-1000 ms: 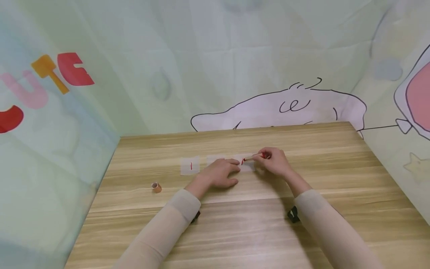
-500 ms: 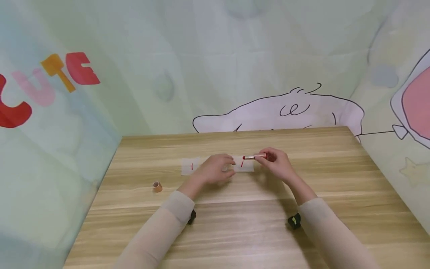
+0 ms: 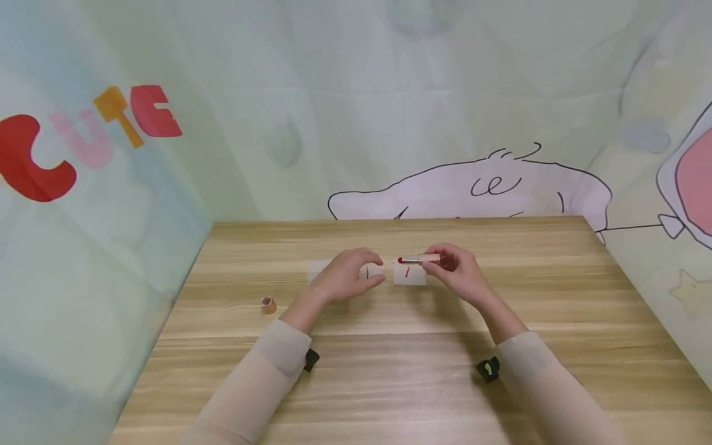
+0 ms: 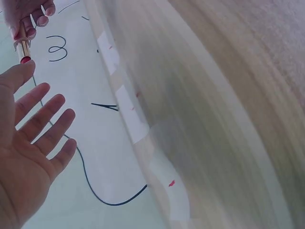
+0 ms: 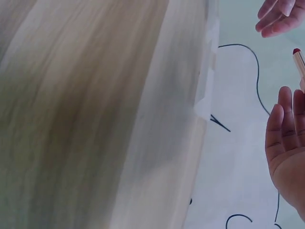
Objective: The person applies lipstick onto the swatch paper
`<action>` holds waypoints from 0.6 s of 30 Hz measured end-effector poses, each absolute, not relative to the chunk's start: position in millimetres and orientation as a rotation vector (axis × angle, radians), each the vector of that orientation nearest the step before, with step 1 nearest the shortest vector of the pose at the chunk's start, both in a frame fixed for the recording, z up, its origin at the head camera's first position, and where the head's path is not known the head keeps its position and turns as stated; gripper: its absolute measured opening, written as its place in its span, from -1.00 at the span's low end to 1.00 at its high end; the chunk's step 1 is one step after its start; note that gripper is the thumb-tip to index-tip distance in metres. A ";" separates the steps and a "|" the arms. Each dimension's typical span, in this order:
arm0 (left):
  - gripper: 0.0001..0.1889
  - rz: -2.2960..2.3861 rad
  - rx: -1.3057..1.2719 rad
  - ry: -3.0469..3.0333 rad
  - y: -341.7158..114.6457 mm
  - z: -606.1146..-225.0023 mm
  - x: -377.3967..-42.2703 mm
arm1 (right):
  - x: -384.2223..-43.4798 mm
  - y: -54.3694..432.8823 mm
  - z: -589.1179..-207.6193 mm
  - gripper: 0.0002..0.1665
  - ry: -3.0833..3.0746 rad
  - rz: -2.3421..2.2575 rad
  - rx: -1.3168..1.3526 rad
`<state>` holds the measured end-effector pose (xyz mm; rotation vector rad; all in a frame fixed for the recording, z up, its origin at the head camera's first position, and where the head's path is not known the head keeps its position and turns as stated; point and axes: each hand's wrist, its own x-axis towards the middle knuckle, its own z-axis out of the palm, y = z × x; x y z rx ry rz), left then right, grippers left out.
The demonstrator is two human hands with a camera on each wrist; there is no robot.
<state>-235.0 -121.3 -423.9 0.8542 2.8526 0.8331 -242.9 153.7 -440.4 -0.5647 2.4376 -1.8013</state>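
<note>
My right hand [image 3: 463,278] pinches an uncapped lipstick [image 3: 411,260] with a red tip and a pinkish tube, held level above the table and pointing left. Just under the tip lies a small white paper square [image 3: 418,277] bearing a short red stroke. Nothing is held in my left hand [image 3: 346,277], raised over the other papers with thumb and fingers apart. It partly covers a middle paper [image 3: 377,271] with a red mark and a left paper [image 3: 316,271]. The left wrist view shows the left palm [image 4: 24,176] bare and red marks on all three papers.
A small copper-coloured cap [image 3: 269,305] stands at the left of the wooden table [image 3: 378,383]. Dark wrist-worn devices show beneath both sleeves. Behind the table hangs a printed cloth backdrop [image 3: 345,123] with cartoon drawings.
The left hand has lifted off the papers and drawn back left, uncovering the middle paper's red mark. The lipstick has risen from the right paper and now lies level in the right hand.
</note>
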 end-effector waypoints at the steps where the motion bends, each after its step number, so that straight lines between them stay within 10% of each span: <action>1: -0.61 0.841 0.858 2.860 -122.0 -422.3 -234.0 | -242.2 152.6 -439.0 -0.72 2.443 -1.803 -0.578; 18: -0.56 0.974 0.783 2.880 -130.3 -409.5 -213.8 | -226.2 132.0 -424.8 -0.76 2.403 -1.791 -0.712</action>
